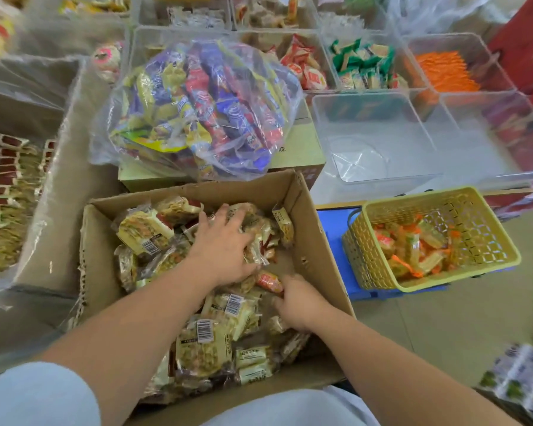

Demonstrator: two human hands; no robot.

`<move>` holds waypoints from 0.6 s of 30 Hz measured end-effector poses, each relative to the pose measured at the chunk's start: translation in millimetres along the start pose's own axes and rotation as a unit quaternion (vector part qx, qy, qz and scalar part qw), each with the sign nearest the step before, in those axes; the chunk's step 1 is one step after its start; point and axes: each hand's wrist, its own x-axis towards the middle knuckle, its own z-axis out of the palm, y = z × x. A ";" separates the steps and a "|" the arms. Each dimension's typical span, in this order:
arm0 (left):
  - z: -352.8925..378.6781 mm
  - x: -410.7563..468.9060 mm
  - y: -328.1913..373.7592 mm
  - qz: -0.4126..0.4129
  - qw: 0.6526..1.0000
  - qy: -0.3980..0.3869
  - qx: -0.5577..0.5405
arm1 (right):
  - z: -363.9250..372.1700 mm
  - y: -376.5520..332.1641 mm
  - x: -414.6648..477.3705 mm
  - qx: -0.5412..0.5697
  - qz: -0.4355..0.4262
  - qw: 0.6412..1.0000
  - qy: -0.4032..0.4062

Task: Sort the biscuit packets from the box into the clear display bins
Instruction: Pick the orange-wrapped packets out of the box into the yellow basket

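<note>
An open cardboard box [317, 241] in front of me holds several cream and brown biscuit packets [142, 232]. My left hand [225, 244] lies spread on the pile at the box's middle, its fingers curling over packets at the far right. My right hand [299, 302] reaches into the pile lower right, and its fingers pinch a small orange-red packet [270, 281]. An empty clear display bin [376, 136] stands beyond the box to the right. Further back are clear bins with red [305, 66], green [363, 66] and orange packets [446, 72].
A big clear bag of blue, red and yellow packets [203, 112] sits on a carton behind the box. A yellow basket [376, 241] with orange packets rests on a blue stool to the right. A plastic-lined box of brown packets [6, 195] stands at the left.
</note>
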 end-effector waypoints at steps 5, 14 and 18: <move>0.8 -24.7 3.4 0.013 1.000 -0.016 -0.016 | -3.1 -11.9 41.0 0.060 0.053 0.996 0.028; -2.1 -104.6 13.5 -0.030 0.999 -0.001 -0.039 | 3.5 -15.3 90.2 0.130 0.054 0.989 0.051; 8.4 -136.6 14.9 -0.043 0.996 0.024 -0.073 | 5.1 -12.9 99.6 0.175 0.051 0.982 0.046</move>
